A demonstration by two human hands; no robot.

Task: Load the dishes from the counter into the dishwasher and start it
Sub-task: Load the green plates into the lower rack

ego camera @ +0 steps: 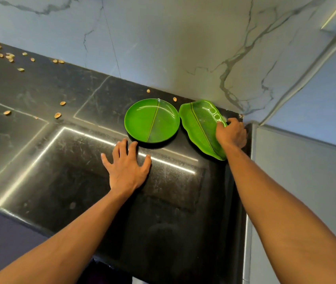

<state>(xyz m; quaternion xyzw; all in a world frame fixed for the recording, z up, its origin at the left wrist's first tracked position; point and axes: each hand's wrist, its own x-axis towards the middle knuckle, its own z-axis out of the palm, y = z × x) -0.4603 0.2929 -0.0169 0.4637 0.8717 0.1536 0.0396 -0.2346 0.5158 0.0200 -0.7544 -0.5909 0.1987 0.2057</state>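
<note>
A round green plate with a leaf-vein line lies flat on the black counter, near the back wall. To its right lies a leaf-shaped green plate with small round wells along its far edge. My right hand grips the right rim of the leaf-shaped plate, thumb on top and fingers curled round the edge. My left hand is spread flat on the counter just in front of the round plate, fingertips close to its rim. No dishwasher shows in this view.
Several nut shells are scattered over the left and back of the counter. A marble wall stands behind the plates, and a grey side panel bounds the counter on the right. The counter's front edge curves at lower left.
</note>
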